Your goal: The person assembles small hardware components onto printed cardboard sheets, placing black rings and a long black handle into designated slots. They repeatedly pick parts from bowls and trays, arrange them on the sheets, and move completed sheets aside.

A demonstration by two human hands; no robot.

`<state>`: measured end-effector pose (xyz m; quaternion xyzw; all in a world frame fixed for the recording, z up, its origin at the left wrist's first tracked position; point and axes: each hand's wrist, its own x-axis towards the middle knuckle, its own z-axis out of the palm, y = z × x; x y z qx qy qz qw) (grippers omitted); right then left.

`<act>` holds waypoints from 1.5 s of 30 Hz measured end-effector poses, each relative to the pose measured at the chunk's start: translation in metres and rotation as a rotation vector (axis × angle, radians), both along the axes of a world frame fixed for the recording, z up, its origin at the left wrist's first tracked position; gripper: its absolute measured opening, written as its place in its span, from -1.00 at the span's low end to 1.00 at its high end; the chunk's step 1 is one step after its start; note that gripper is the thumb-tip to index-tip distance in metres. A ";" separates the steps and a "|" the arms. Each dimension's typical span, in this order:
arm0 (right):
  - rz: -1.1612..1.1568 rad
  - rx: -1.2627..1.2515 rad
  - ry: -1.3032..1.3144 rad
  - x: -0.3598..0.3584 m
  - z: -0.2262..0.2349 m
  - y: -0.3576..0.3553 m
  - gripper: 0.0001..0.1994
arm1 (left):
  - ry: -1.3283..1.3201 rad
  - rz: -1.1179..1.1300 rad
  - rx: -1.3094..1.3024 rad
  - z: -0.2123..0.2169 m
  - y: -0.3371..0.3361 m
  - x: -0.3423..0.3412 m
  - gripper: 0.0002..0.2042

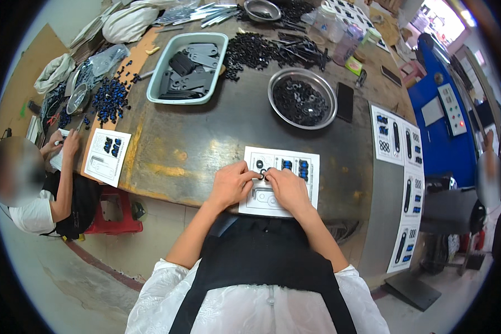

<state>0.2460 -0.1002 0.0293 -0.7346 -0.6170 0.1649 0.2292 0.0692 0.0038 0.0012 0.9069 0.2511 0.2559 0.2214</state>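
Observation:
On the table in front of me lies a white printed sheet (312, 192) with part outlines. My left hand (230, 182) and my right hand (288, 191) meet over its upper middle, fingertips pinched around small black washers (263, 172). Exactly how each washer sits in the fingers is too small to tell. Another black washer (260, 164) rests just beyond the fingertips. Beside my right hand, small blue-and-black screws (303, 170) are grouped in columns on the sheet. The lower part of the sheet, next to my wrists, carries a printed outline with two circles.
A round metal bowl (333, 114) holds many black washers; a dark phone (344, 102) lies beside it. A pale green bin (152, 92) contains flat grey and black plates. Loose black parts (247, 53) are heaped behind. More filled sheets (388, 136) line the right edge. A co-worker (39, 195) sits left.

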 end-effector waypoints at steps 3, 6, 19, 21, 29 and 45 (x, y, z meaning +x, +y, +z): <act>0.014 0.080 -0.054 -0.002 -0.001 -0.013 -0.90 | 0.044 -0.060 0.111 -0.006 0.001 -0.003 -0.80; -0.006 0.127 -0.062 -0.003 -0.005 -0.020 -0.91 | 0.113 -0.033 0.123 -0.004 0.003 -0.008 -0.80; -0.062 0.173 -0.002 -0.008 -0.016 -0.026 -0.92 | 0.095 -0.087 0.206 -0.004 0.003 -0.003 -0.63; -0.059 0.190 -0.007 -0.010 -0.013 -0.025 -0.92 | 0.095 -0.087 0.187 -0.006 0.002 -0.002 -0.62; -0.133 0.177 -0.006 -0.003 -0.003 -0.019 -0.90 | 0.107 -0.042 0.167 0.000 0.025 0.016 -0.66; -0.103 0.197 -0.029 0.000 -0.012 -0.015 -0.91 | 0.097 0.043 0.196 -0.010 0.019 0.007 -0.65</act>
